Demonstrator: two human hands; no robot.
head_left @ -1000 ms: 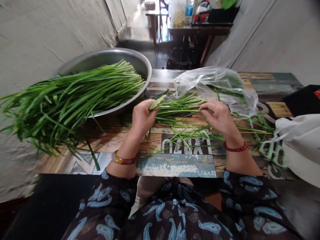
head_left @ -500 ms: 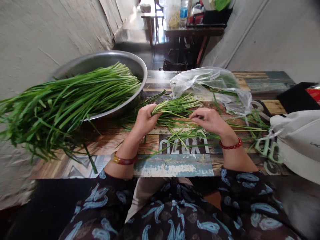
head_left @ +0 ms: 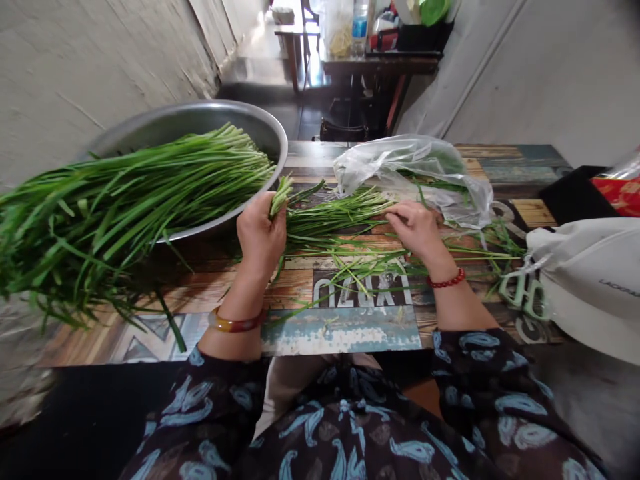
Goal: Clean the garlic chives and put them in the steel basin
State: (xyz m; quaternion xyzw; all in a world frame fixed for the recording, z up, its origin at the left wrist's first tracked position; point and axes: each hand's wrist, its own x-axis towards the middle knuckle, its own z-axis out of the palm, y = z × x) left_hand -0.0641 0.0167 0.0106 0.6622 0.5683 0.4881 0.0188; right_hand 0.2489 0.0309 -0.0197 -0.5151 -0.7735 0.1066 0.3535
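My left hand [head_left: 262, 230] is wrapped round a small bunch of garlic chives [head_left: 281, 195], pale cut ends up, beside the rim of the metal basin [head_left: 283, 143]. A big heap of garlic chives [head_left: 180, 173] fills that basin, its leaves hanging over the left side. Further right, my right hand [head_left: 414, 227] has its fingers pinched at the pale ends of a loose pile of chives [head_left: 340, 215] on the table. Just what lies between those fingertips is partly hidden. Stray stems and trimmings [head_left: 363, 270] are scattered in front of the pile.
A clear plastic bag [head_left: 415, 173] with greens inside lies behind my right hand. Pale green scissors [head_left: 525, 293] and a white cap [head_left: 590, 287] are at the right edge, near a black box [head_left: 570, 193]. Another table [head_left: 380, 65] with a bottle stands beyond.
My left hand has moved left with its bunch and turned it upright, near the basin. My right hand has shifted slightly up, to the ends of the pile. The view has swung slightly.
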